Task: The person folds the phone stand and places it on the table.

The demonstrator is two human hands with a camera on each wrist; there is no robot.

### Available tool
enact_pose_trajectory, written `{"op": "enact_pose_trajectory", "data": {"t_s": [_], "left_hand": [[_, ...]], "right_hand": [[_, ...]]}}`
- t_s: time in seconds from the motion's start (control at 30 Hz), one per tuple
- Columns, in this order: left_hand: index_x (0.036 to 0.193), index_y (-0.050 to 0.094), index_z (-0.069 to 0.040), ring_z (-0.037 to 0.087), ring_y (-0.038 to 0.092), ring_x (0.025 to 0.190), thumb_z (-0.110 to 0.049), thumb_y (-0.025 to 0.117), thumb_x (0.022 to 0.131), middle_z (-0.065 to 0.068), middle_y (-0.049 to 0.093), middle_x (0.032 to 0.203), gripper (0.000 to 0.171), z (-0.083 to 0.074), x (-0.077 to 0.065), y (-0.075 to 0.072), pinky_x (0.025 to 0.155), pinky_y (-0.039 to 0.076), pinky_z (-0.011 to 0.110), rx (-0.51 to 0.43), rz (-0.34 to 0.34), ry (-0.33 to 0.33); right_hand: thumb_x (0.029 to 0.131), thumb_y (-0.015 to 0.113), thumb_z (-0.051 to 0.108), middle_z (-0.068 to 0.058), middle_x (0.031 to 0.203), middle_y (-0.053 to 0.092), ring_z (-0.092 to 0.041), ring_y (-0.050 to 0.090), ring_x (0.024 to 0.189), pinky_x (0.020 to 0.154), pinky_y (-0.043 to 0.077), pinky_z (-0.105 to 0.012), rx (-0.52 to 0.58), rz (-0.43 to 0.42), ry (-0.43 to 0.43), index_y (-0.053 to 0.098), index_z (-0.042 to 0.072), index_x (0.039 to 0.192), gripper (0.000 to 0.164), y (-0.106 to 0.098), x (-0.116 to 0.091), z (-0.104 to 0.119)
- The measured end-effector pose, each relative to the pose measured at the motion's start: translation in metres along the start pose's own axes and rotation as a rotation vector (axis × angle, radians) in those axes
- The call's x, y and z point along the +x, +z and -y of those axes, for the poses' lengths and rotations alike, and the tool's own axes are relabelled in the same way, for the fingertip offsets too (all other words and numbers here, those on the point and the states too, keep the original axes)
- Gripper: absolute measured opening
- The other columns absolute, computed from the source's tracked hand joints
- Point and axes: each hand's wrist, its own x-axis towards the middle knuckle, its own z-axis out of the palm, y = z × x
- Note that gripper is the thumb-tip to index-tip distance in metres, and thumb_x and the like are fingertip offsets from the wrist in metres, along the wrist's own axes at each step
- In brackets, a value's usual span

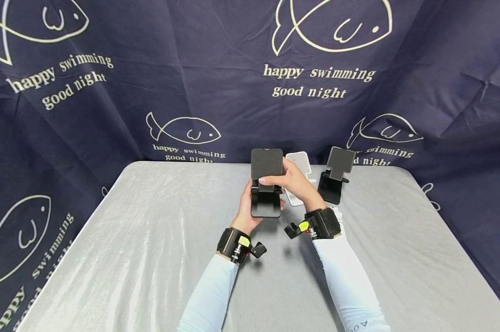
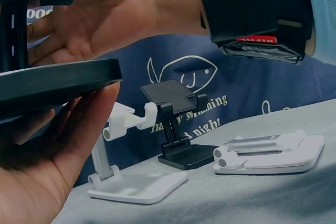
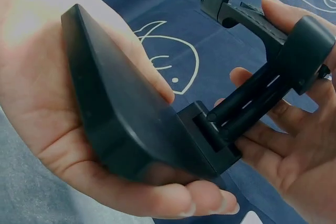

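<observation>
A black folding phone stand [image 1: 266, 203] is held up in both hands, unfolded, its back plate raised on two posts. My left hand [image 1: 246, 210] grips the base from below, and its fingertips curl past the edge in the right wrist view. My right hand [image 1: 296, 183] holds the upper plate, with the thumb across its front in the head view. Seen from the right wrist, the right fingers [image 3: 268, 145] pass behind the posts and hinge.
Behind my right hand stands a white phone stand [image 1: 298, 162], partly hidden. To its right is another black stand [image 1: 330, 188], also unfolded. A folded white stand [image 2: 268, 156] lies on the grey-covered table [image 1: 158, 240]. A dark blue printed curtain [image 1: 233, 69] hangs behind.
</observation>
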Motion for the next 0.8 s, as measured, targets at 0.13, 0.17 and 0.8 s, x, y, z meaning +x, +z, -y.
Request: {"op": "enact_pose_trajectory", "data": {"t_s": [0.13, 0.17, 0.8], "left_hand": [[0.109, 0.063, -0.016, 0.023, 0.067, 0.080, -0.054, 0.006, 0.100, 0.009, 0.066, 0.101, 0.069, 0.000, 0.000, -0.002, 0.075, 0.054, 0.036, 0.004, 0.029, 0.009], [0.109, 0.063, -0.016, 0.023, 0.067, 0.080, -0.054, 0.006, 0.100, 0.009, 0.065, 0.101, 0.069, 0.000, 0.000, -0.002, 0.075, 0.053, 0.036, 0.008, 0.035, 0.010], [0.109, 0.060, -0.015, 0.024, 0.068, 0.076, -0.053, 0.005, 0.100, 0.007, 0.069, 0.093, 0.067, -0.001, 0.000, -0.003, 0.071, 0.055, 0.037, 0.037, -0.065, -0.021]], "right_hand": [[0.075, 0.076, 0.004, -0.004, 0.102, 0.065, -0.017, 0.062, 0.091, 0.079, 0.050, -0.029, 0.004, -0.019, -0.006, 0.057, 0.006, 0.124, 0.053, 0.001, 0.001, 0.000], [0.075, 0.077, 0.004, -0.004, 0.101, 0.066, -0.017, 0.063, 0.091, 0.079, 0.051, -0.029, 0.007, -0.023, -0.006, 0.057, 0.006, 0.124, 0.053, 0.002, 0.001, 0.000], [0.073, 0.081, 0.007, -0.014, 0.101, 0.068, -0.013, 0.062, 0.085, 0.078, 0.050, -0.027, -0.104, -0.291, 0.034, 0.065, 0.002, 0.114, 0.045, 0.014, 0.009, -0.012]]}}
